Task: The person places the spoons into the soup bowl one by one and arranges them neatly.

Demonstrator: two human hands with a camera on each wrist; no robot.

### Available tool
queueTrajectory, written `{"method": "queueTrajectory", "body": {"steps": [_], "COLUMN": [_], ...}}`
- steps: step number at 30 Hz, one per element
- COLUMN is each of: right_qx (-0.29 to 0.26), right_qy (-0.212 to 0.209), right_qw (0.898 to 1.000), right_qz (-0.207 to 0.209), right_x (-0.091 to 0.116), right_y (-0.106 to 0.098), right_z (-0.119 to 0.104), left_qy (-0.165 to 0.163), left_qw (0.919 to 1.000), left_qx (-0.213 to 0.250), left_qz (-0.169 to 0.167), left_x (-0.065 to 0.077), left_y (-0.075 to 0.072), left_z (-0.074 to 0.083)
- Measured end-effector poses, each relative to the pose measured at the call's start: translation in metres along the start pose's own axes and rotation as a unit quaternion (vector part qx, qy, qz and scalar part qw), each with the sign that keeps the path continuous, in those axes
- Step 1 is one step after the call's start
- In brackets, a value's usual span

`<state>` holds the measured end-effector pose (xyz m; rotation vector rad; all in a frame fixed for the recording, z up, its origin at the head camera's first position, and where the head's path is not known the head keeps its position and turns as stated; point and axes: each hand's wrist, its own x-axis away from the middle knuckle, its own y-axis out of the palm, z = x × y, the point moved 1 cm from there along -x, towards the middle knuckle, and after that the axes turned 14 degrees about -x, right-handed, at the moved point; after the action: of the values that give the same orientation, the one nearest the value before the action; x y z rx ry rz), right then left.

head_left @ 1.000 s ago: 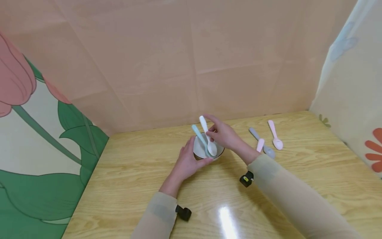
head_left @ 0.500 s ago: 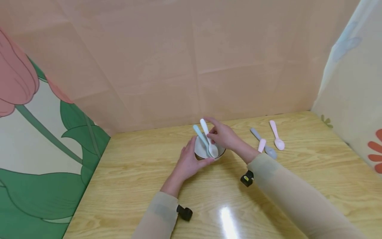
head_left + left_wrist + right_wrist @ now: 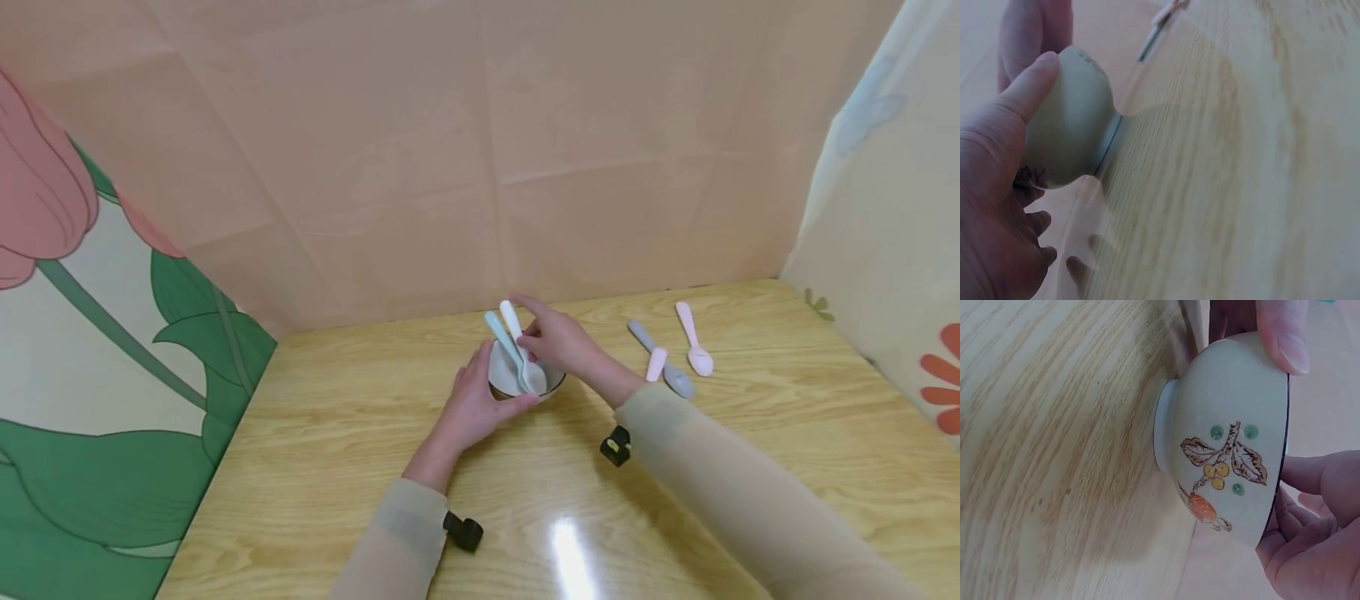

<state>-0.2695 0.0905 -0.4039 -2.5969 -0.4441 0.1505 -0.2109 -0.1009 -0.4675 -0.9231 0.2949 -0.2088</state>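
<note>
Now left hand [image 3: 471,406] cups bowl [image 3: 517,379] mid-frame on surface [image 3: 315,467]; right hand [image 3: 558,342] pinches white spoon [image 3: 519,343] in bowl beside blue spoon [image 3: 501,337].

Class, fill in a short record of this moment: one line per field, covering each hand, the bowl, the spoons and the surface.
Left hand: left hand grips the side of the bowl
Right hand: right hand pinches the white spoon, its head down in the bowl
Bowl contents: white spoon and a light blue spoon leaning side by side
Bowl decoration: leaves and berries painted on the outside
Loose spoons: grey spoon, pink spoon and another pink handle, right of the bowl
Surface: wooden table
</note>
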Motion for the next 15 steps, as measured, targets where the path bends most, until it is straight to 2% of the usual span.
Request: {"method": "queueTrajectory", "body": {"steps": [15], "right_qx": [0.043], "right_qy": [0.025], "right_qw": [0.999], "right_qz": [-0.001], "right_x": [-0.0028], "right_y": [0.0051], "right_z": [-0.0054], "left_qy": [0.003], "left_qw": [1.0000], "left_qx": [0.003], "left_qz": [0.001], "left_x": [0.0012], "left_y": [-0.0012], "left_z": [0.0011]}}
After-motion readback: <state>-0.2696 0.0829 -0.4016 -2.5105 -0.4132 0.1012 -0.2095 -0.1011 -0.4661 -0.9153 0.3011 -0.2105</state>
